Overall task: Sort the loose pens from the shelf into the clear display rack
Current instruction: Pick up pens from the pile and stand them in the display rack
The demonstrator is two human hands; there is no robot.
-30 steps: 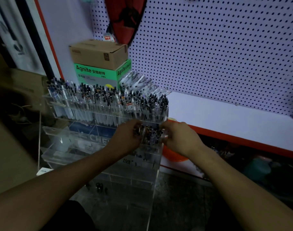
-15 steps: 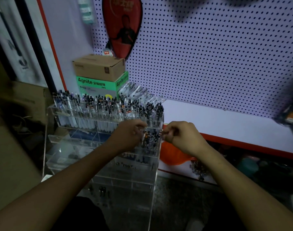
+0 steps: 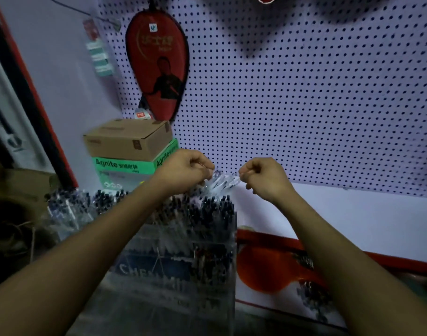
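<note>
White shelf with a red front edge

We see the shelf (image 3: pixel 341 221) running along the foot of the pegboard, pale on top and red along its front. At its left end a green box (image 3: pixel 125 169) rests on it, with a brown carton (image 3: pixel 127 141) stacked on top. Just right of the boxes a heap of loose pens (image 3: pixel 222 184) lies on the shelf. The rest is blurred.

One head-worn camera looks forward and down from close above the clear display rack (image 3: pixel 183 251), facing the pegboard (image 3: pixel 304 93) behind it.
</note>
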